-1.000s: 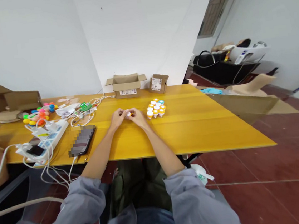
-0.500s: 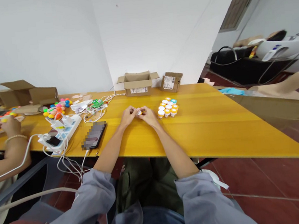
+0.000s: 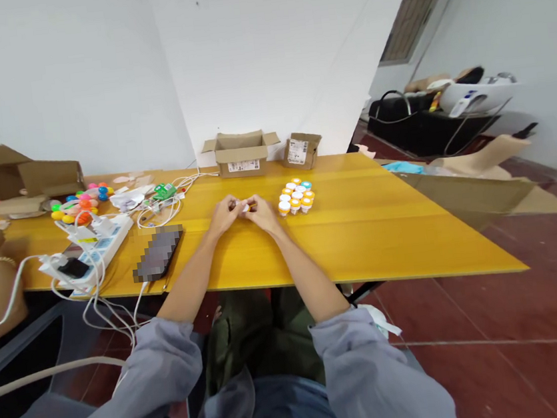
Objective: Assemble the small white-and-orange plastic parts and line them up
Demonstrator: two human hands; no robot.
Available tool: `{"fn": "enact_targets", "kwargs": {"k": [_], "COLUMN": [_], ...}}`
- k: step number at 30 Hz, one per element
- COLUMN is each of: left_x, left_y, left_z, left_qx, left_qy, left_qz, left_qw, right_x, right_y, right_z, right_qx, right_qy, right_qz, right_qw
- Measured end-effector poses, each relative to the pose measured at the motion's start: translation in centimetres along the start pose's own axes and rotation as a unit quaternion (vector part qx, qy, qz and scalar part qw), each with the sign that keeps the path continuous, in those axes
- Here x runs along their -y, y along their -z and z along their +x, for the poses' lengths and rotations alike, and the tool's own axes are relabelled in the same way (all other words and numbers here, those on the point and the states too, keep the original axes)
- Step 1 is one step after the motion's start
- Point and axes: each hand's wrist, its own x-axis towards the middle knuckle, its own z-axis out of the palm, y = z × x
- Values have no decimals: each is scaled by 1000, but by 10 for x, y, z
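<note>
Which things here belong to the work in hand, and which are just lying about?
Work in hand:
- piece, in left hand and right hand
- jars, likely

Apparently lying about:
- phone
- power strip
- open box

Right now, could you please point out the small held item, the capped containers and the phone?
Small held item (image 3: 245, 207), head view, on its white part.
Capped containers (image 3: 297, 195), head view, on a lid near the middle.
Phone (image 3: 159, 254), head view, on its pixelated face.

Room right of capped containers (image 3: 299, 192); phone (image 3: 159, 254) blocks left.
</note>
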Motion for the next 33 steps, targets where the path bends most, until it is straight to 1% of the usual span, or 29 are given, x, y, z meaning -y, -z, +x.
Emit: {"fn": "enact_targets", "kwargs": {"k": [3,5,12,16,18,23,25,30,33], "left_x": [-1,-1,1,-1,-3,-5,-3,2,1], "left_y": [0,-1,-2,-2,-3,-3,-3,-4,-4], "left_z": [0,1,0,-1,-1,-1,0,0,0], "left_qx": [22,24,-39,-47,-36,23,14,-34,-29], "left_qy": [3,8,37,34,33,18,13,25,34], "left_qz": [-25,-37,-1,9,-4,-56,-48,-3,-15], "left_qw": [999,999,999,998,999,998,999,999,999], "right_x": [0,-1,-2,0,2,4,4,3,3], "right_y": [0,1,1,1,1,1,0,-1,0], "right_z": [0,0,0,-1,-2,-3,-3,-3,-2], "right_qx": [1,-1,0,9,7,-5,-5,5,7], "right_qy": [-5,-6,2,-2,-2,-2,2,6,-3], "right_qz": [1,1,-2,4,7,13,11,12,15], "right_qw": [1000,1000,1000,1000,1000,1000,1000,1000,1000]}}
